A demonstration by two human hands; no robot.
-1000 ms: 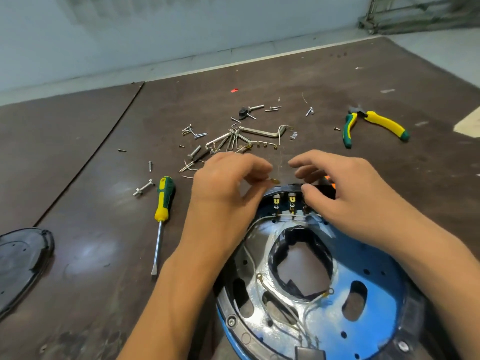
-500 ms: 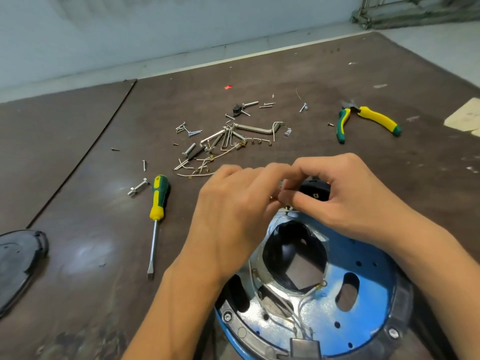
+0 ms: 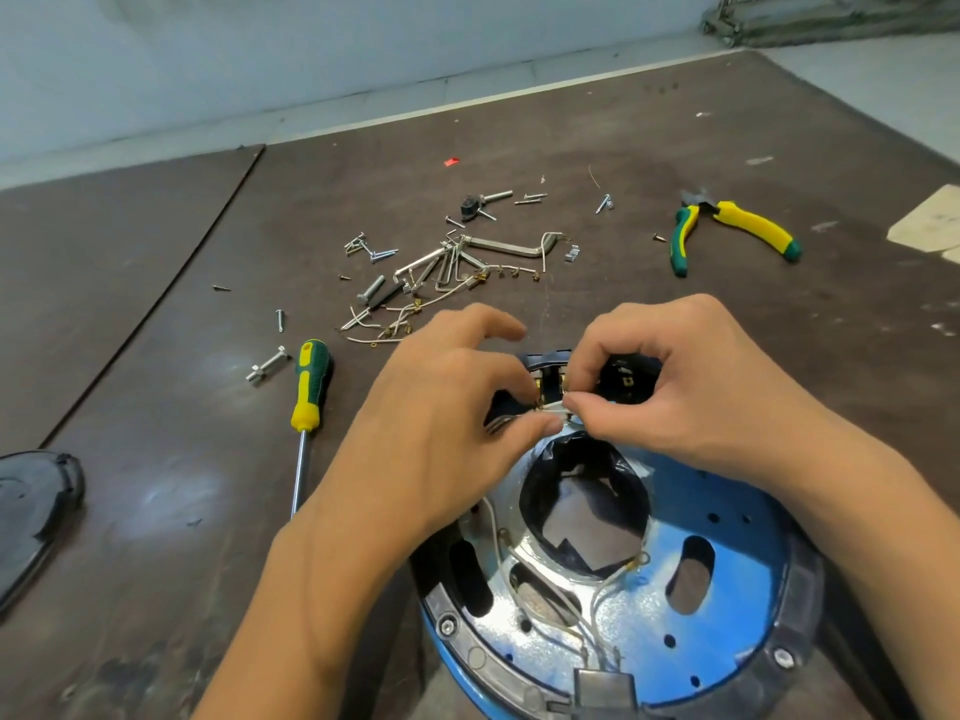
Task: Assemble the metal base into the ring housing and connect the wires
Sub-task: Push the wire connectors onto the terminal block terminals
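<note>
I am seeing the table (image 3: 623,148) carrying a screwdriver (image 3: 310,387), pliers (image 3: 737,228), a heap of screws (image 3: 441,267), a black cover (image 3: 31,511) and the ring housing (image 3: 802,589).

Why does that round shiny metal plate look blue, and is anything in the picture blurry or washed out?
Head view: the round shiny metal base mirrors bluish light, with white glare spots; a pale sheen lies on the dark brown table near the yellow-and-green screwdriver; the left hand and right hand, pinching a thin white wire, look slightly soft.
</note>
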